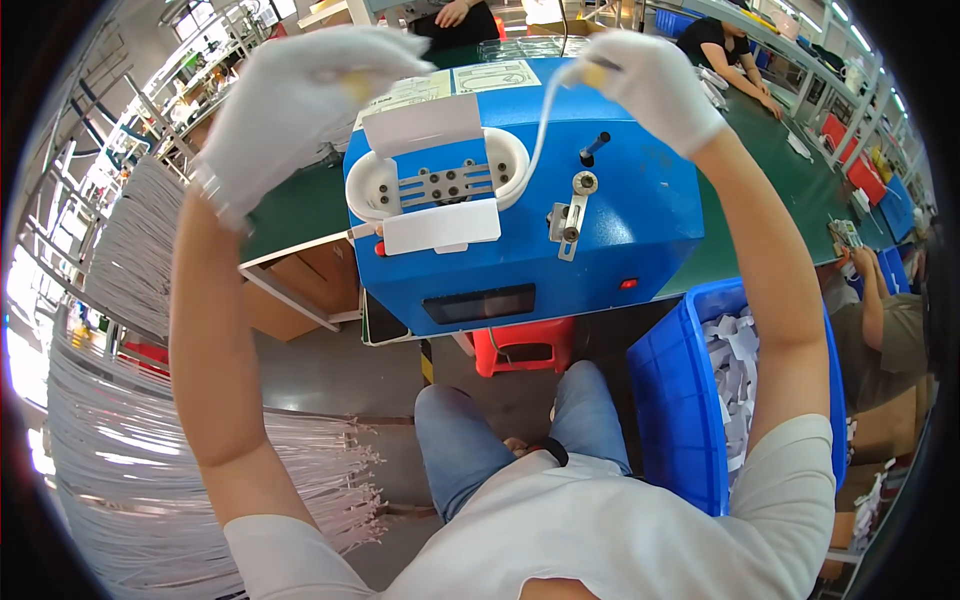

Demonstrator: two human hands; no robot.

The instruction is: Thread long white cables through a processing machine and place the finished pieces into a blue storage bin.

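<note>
White cable (545, 120) above blue machine (520, 200), pinched in gloved right hand (655, 85); left hand (290, 100) closed, its contents unclear.

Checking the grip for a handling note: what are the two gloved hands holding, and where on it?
The right hand pinches a thin white cable at its upper end, above the blue machine. The left hand is closed; what it holds cannot be told.

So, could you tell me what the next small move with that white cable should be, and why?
Probably lower both hands toward the blue machine. The right hand pinches a white cable that hangs beside the white oval holder; the left hand, raised, seems to hold something yellowish. The holder looks empty, so the cable likely goes there.
</note>
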